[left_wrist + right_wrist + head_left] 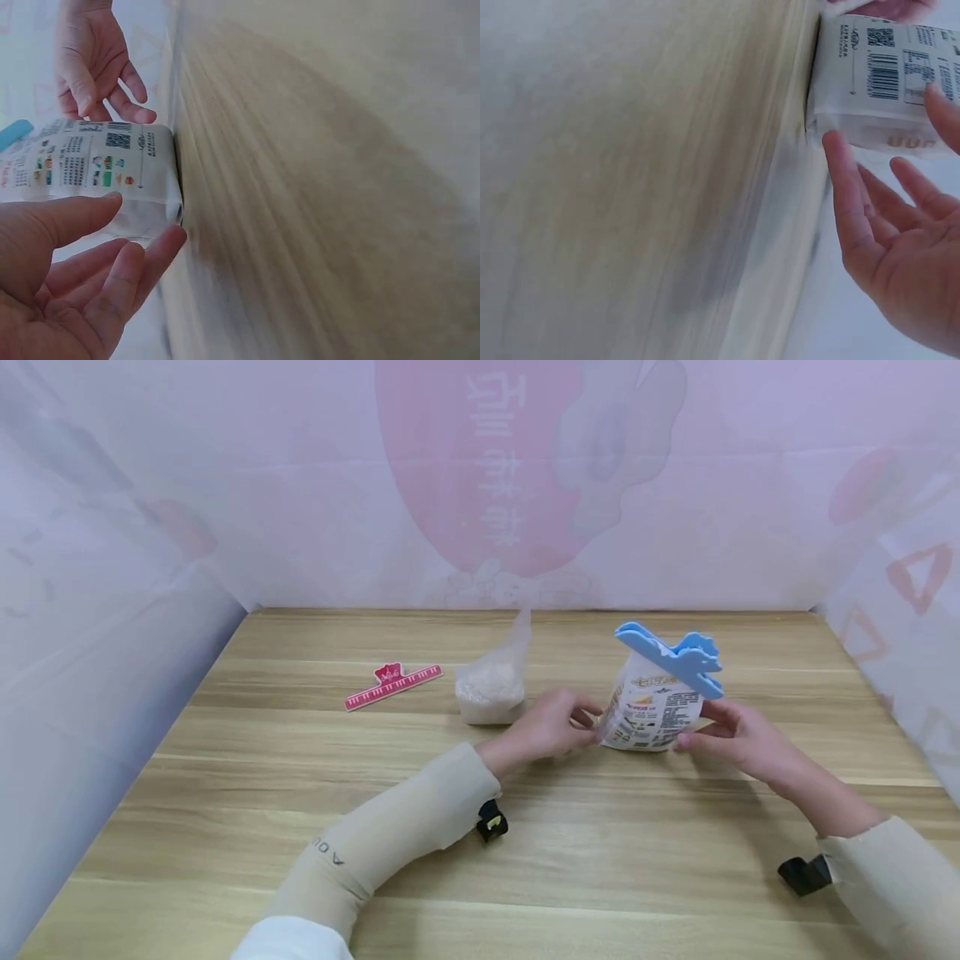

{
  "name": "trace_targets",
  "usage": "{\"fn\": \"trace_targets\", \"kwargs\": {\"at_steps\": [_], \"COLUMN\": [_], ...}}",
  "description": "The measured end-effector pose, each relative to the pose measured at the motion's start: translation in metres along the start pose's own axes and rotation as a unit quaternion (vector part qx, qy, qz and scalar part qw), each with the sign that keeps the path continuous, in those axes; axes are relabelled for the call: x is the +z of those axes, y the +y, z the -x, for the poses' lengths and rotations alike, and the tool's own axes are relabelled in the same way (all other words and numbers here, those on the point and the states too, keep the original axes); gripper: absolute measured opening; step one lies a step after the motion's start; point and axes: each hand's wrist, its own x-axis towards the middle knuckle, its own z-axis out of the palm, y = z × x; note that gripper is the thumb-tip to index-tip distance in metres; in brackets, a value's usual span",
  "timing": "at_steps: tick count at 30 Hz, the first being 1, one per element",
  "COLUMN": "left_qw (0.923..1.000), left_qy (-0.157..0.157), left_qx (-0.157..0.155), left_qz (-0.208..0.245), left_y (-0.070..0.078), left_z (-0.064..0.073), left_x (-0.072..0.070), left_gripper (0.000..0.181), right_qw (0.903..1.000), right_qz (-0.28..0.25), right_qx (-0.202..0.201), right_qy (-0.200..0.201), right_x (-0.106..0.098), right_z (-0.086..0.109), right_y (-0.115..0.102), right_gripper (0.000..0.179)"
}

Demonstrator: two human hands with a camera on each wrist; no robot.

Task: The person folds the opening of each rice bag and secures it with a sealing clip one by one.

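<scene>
A white printed bag (651, 710) stands upright on the table, its top closed by a blue bag clip (670, 658) that sits at a slant. My left hand (546, 727) is at the bag's left side, thumb and fingers spread, fingertips close to its lower edge. On the other side my right hand (750, 747) has its thumb near the front of the bag and its fingers beside it. Both wrist views show loosely bent fingers around the bag's sides, not gripping it; whether the fingertips touch is hard to tell.
Left of the printed bag stands a clear plastic bag (491, 693) of white grains, its top unclipped and sticking up. Farther left lies a red clip (393, 686) with a piano-key pattern. Printed cloth walls (300, 527) rise behind and beside the wooden table (600, 868).
</scene>
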Motion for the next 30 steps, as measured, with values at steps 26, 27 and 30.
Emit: {"fn": "trace_targets", "kwargs": {"at_steps": [26,27,30], "left_qw": [0.9982,0.9977,0.9960], "left_qy": [0.056,0.065,0.086], "left_qx": [0.009,0.003,-0.018], "left_qz": [0.019,0.019,0.013], "left_y": [-0.055,-0.058,-0.065], "left_z": [0.139,0.142,0.148], "left_x": [-0.061,-0.065,-0.076], "left_gripper": [0.033,0.033,0.035], "right_qw": [0.9918,0.9917,0.9914], "right_qz": [0.020,0.015,0.001], "right_qx": [-0.119,-0.123,-0.130], "right_qy": [0.041,0.034,0.014], "right_x": [0.030,0.033,0.041], "right_z": [0.037,0.036,0.028], "right_y": [-0.042,-0.046,-0.059], "right_gripper": [0.031,0.031,0.032]}}
